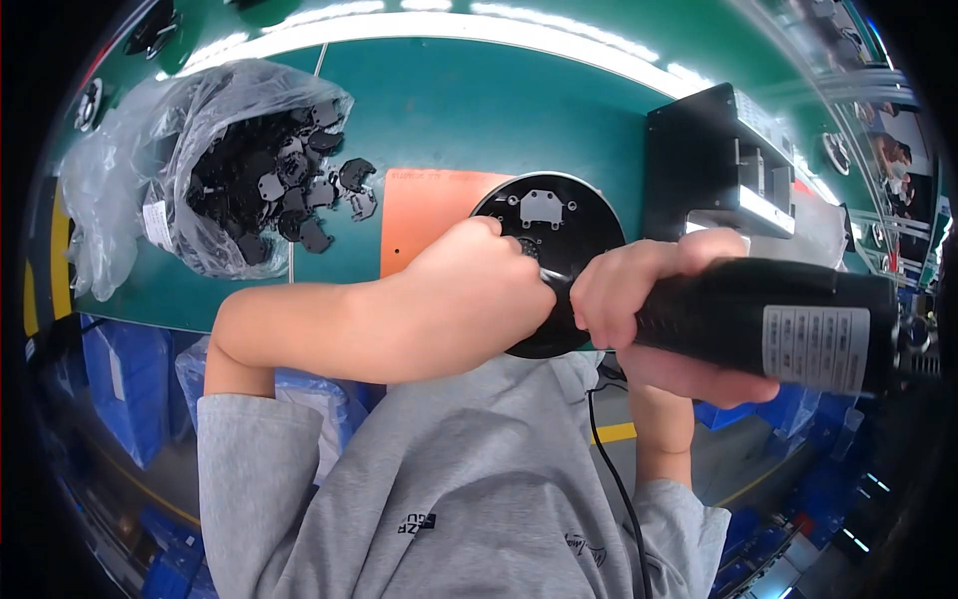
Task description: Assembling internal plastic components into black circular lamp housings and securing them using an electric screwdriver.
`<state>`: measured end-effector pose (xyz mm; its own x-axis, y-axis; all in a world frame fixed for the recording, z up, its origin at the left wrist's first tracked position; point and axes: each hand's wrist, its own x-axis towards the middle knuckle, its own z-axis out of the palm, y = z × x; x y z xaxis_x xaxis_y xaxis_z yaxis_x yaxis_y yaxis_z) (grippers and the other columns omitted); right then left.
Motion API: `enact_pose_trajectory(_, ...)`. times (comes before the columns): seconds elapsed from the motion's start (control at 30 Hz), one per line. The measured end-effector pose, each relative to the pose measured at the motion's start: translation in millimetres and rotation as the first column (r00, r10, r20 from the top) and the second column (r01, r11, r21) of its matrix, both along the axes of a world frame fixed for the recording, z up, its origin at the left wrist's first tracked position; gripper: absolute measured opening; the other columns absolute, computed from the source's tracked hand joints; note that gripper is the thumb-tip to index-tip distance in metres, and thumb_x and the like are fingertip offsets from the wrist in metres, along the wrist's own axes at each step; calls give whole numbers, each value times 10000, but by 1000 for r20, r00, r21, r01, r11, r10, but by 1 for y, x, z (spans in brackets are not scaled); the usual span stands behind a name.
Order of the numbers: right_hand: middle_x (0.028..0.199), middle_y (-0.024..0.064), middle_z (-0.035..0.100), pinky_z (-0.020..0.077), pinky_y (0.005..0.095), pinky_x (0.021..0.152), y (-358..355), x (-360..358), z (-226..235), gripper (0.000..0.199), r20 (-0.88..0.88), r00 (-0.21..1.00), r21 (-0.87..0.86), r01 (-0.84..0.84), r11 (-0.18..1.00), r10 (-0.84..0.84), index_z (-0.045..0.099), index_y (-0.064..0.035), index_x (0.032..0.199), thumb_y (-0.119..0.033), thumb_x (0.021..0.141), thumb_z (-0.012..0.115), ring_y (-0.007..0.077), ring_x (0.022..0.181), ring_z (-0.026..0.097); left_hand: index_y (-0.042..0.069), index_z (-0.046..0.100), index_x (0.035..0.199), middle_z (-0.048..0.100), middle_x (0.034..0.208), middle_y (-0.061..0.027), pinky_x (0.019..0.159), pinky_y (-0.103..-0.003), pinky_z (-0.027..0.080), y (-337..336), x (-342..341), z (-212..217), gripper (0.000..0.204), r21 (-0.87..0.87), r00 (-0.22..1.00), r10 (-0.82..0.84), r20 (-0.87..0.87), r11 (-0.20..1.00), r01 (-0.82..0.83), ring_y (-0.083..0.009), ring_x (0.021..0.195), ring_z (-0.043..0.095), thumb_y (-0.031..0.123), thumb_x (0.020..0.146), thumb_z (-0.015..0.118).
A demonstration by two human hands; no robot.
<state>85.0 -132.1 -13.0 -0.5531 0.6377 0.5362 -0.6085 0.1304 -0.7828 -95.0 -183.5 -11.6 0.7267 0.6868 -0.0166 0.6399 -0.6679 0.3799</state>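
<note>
A large black power screwdriver [798,324] with a white label lies across the right side, held in my right hand [639,290]. Its narrow front end points left toward my left hand [469,290]. That hand is closed in a fist beside the screwdriver's front end, and its fingers hide whatever they hold. Under both hands is a round black disc [589,205], partly covered by them. A grey metal plate [541,208] with small tabs sits near the disc's far edge.
An open clear plastic bag [105,200] full of small black parts [289,170] lies at the left, some parts spilled out. An orange sheet [399,215] rests on the green table [459,110]. A black box-shaped unit [694,165] stands at the right. A black cable [619,469] hangs down.
</note>
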Motion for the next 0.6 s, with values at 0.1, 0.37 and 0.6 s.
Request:
enact_pose_trajectory(0.1,567,28,502,418,311,425,-2,13,19,872,-152,980,-54,118,992,-125,378,-88,1262,-781,743,484,183,429,481,128,635,665,597,691,-2,661,-303,435,-2,1,-1,129,-13,992,-21,-126,1000,19,-175,709,595,209,765,627)
enact_pose_trajectory(0.37,557,49,446,353,331,425,26,129,23,841,-90,704,62,710,702,-704,458,-106,1206,-815,762,369,162,427,409,105,638,655,605,647,-49,644,-323,420,-1,1,7,90,4,1000,7,-17,1000,-7,-200,671,616,136,740,631)
enact_pose_trajectory(0.6,555,54,452,382,332,434,50,128,3,844,66,624,52,777,627,-779,397,-162,1193,-859,720,342,171,406,399,105,630,643,591,626,-30,640,-317,417,0,3,4,186,47,996,66,65,997,-69,-183,646,601,202,801,617)
